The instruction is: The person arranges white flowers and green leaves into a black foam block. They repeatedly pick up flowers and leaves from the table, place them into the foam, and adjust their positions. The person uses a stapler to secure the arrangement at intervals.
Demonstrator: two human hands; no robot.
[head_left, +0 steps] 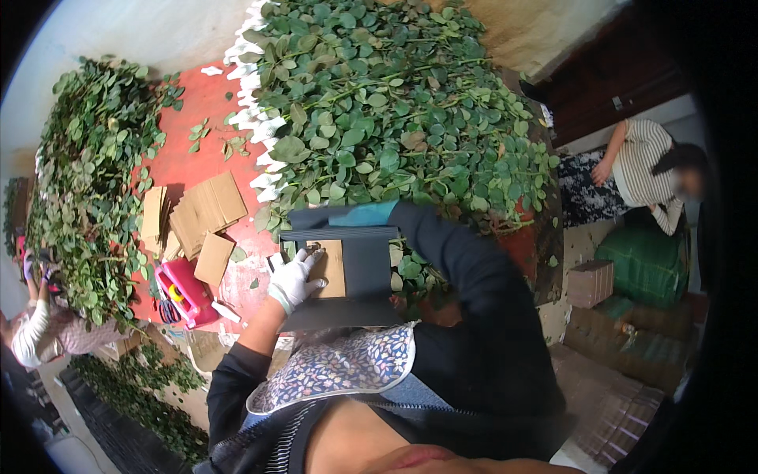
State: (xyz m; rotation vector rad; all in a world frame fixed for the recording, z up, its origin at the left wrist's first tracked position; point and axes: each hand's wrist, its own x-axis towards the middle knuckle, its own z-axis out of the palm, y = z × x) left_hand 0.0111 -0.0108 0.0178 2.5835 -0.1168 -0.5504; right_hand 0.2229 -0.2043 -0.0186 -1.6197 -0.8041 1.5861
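My left hand (pixel 294 280), in a white glove, rests with fingers apart on a tan cardboard piece (pixel 333 268) inside an open black card folder or box (pixel 365 276). My right hand (pixel 365 214), in a teal glove, reaches across the folder's far edge; its fingers are too indistinct to read. Beyond it lie dense leafy rose stems (pixel 371 103) with white-wrapped ends (pixel 267 158). Loose cardboard pieces (pixel 207 207) sit to the left on the red table (pixel 189 103).
A pink plastic container (pixel 188 294) and scissors (pixel 167 310) lie left. More stems (pixel 87 158) cover the table's left side. Co-workers stand at left (pixel 35 332) and right (pixel 647 166). At right are a green sack (pixel 643 265) and stacked boxes (pixel 592 280).
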